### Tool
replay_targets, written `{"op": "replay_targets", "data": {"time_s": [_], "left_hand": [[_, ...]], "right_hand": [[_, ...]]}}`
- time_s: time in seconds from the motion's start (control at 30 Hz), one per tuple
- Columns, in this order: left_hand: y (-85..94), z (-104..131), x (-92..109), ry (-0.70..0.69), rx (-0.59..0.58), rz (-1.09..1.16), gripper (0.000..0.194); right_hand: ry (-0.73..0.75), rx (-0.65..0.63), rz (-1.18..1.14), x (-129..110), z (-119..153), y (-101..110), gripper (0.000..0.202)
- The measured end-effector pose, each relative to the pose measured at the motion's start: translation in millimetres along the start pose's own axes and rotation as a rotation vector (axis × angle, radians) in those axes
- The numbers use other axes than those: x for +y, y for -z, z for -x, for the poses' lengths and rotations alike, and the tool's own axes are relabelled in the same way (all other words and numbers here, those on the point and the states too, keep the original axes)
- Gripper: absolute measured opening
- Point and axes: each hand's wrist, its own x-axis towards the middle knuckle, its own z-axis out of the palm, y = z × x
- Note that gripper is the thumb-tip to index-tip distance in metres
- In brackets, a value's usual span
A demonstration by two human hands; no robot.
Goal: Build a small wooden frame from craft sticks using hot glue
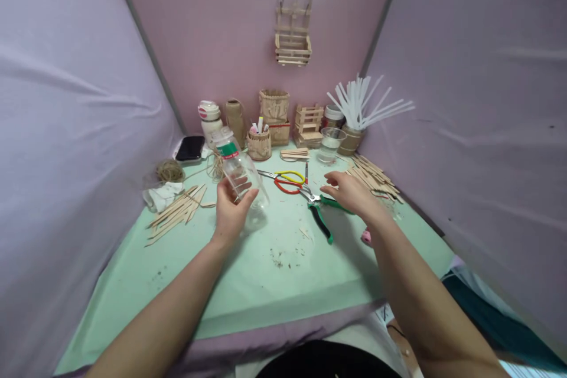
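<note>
My left hand point(233, 207) is wrapped round a clear plastic bottle point(248, 174) with a green and red label. The bottle leans to the left, its neck pointing up and away. My right hand point(349, 192) hovers above the table with fingers loosely bent and apart, and nothing shows in it. Just below and left of it lie cutting pliers point(319, 221) with green and black handles, spread apart. Beyond them are scissors point(290, 177) with one yellow and one red handle. A small pink object point(366, 237) lies under my right wrist.
Wooden sticks lie in a left pile point(177, 212) and a right pile point(376, 177). Along the back stand a cup of water point(330, 144), a pot of white strips point(352, 139), a stick-covered pen holder point(259, 146) and a phone point(190, 149). Twine point(170, 170) sits at left.
</note>
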Motion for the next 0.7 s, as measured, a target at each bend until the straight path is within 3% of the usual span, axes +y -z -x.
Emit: {"op": "replay_targets", "data": {"time_s": [0.2,0.33,0.53,0.7], "left_hand": [[3.9,-10,-3,0.031,0.024,0.047,0.059],[5.5,-13,-5,0.059,0.048,0.047,0.059],[4.2,-10,-10,0.135,-0.010,-0.014,0.062],[3.5,-8,-8,0.118,-0.025,-0.114,0.065]], "right_hand": [[-0.027,-0.215,0.218,-9,-13,-11,0.044],[-0.053,-0.207,0.259,-6,-14,-9,0.044],[-0.052,-0.255,0.295,-5,-6,-4,0.045],[-0.054,-0.265,0.264,0,0,-4,0.049]]}}
